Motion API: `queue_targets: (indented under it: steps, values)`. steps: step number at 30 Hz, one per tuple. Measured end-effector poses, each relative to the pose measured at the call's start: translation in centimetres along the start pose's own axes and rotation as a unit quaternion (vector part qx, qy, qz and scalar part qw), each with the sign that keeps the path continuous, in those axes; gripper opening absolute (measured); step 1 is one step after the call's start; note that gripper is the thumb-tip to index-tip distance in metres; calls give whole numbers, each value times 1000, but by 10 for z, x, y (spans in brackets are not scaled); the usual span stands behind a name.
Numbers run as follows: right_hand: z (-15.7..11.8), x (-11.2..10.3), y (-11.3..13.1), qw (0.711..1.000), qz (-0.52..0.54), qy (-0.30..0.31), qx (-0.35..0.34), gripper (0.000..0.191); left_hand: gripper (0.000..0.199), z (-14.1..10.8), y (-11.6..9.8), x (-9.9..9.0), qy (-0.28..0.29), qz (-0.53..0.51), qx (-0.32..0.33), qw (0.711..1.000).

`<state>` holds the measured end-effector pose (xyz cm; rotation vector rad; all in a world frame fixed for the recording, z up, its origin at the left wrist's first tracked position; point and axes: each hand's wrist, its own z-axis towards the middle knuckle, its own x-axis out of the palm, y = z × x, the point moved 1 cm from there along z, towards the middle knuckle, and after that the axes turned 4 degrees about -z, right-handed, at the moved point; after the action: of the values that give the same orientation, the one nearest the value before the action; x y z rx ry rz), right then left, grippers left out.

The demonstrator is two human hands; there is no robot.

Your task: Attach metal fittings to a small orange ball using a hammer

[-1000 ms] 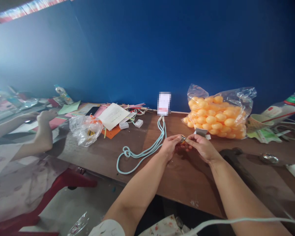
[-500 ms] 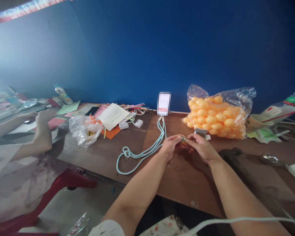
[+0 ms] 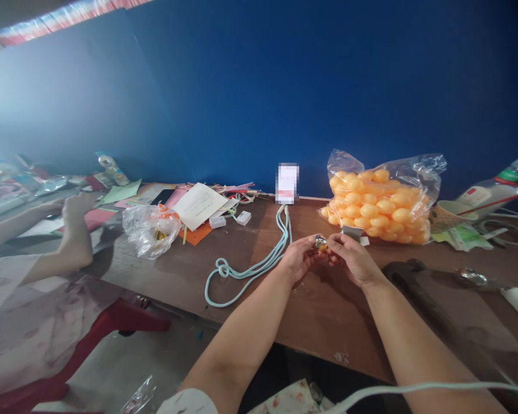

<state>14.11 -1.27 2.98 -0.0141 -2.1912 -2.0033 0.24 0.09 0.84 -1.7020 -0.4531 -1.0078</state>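
Over the brown table, my left hand [image 3: 301, 257] and my right hand [image 3: 349, 256] meet around a small rounded silver-and-orange object [image 3: 320, 244]. Its top is shiny like foil and its lower part looks orange; its exact kind is unclear. My left thumb and fingers pinch it from the left. From the other side, my right thumb and fingertips press on it, partly covering it. Behind my right hand lies a small grey piece [image 3: 353, 232]. A clear plastic bag of orange balls [image 3: 377, 201] stands just beyond.
A light-blue cord [image 3: 242, 279] runs to a blurred card [image 3: 287, 183] against the blue wall [image 3: 259, 86]. Left are a crumpled plastic bag [image 3: 150, 233], papers [image 3: 198, 206] and another person's arm [image 3: 75, 236]. Right are a shiny silver item [image 3: 472, 278] and a bottle [image 3: 511, 178].
The small object has turned slightly between my fingers, so more of its orange part shows. Both hands stay in nearly the same place, and the view has shifted slightly.
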Motion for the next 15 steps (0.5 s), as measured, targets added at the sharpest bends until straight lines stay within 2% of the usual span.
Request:
queue_targets:
  steps: [4, 15]
  values:
    - [2, 2, -1, 999, -32, -14, -11, 36, 23, -2, -1, 3, -9, 13, 2, 1000]
    - [3, 2, -4, 998, -61, 0, -24, 37, 21, -4, -2, 5, -53, 23, -7, 998]
